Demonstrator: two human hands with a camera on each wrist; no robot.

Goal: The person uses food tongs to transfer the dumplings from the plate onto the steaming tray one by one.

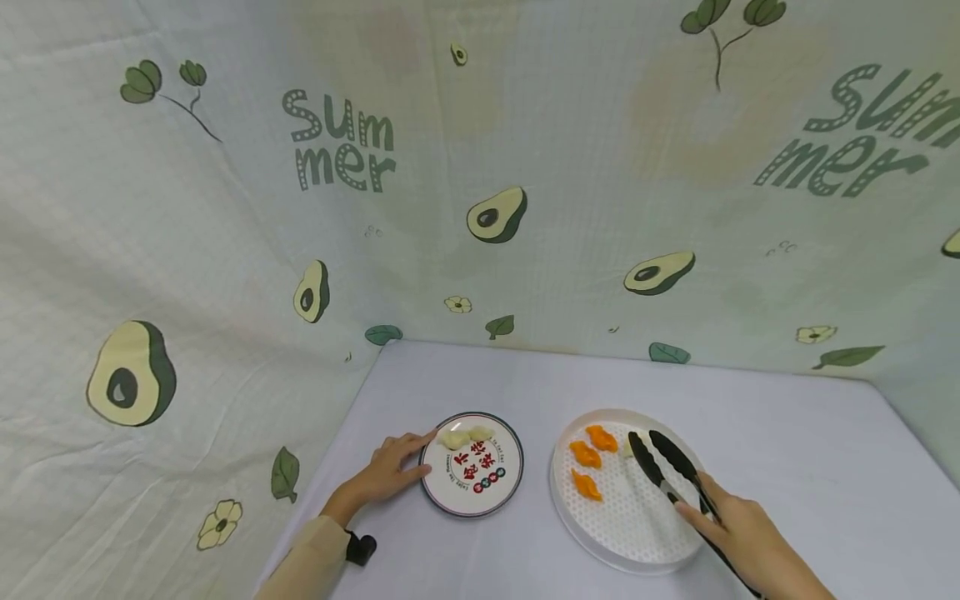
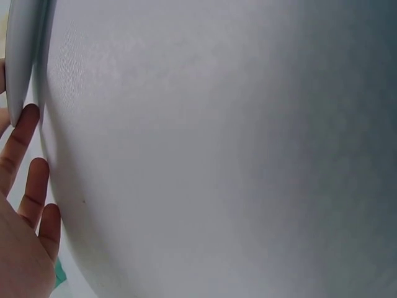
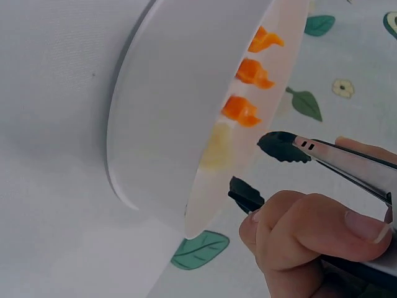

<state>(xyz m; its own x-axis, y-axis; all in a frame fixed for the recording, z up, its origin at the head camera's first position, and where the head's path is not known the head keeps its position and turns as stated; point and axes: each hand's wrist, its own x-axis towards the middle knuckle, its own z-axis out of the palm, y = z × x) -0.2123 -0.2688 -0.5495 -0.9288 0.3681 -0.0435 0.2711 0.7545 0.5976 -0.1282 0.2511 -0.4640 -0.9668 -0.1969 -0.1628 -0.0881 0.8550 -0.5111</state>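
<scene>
My left hand (image 1: 393,467) touches the left rim of a small white plate (image 1: 457,500) with a dark edge and red lettering; its fingers look fairly straight. Two pale dumpling-like pieces (image 1: 465,436) lie near the plate's top. In the right hand (image 1: 738,529) I grip black-tipped kitchen tongs (image 1: 651,467), their two tips spread apart above a round white tray (image 1: 630,546). Three orange dumpling-like pieces (image 1: 586,454) sit on the tray's left side. Beside the tongs' left tip is a pale piece (image 3: 217,147), partly hidden in the head view.
The plate and tray stand side by side on a white table (image 1: 525,383). A cloth printed with avocados (image 1: 497,215) hangs behind and at the left. A black strap (image 1: 361,548) is on the left wrist.
</scene>
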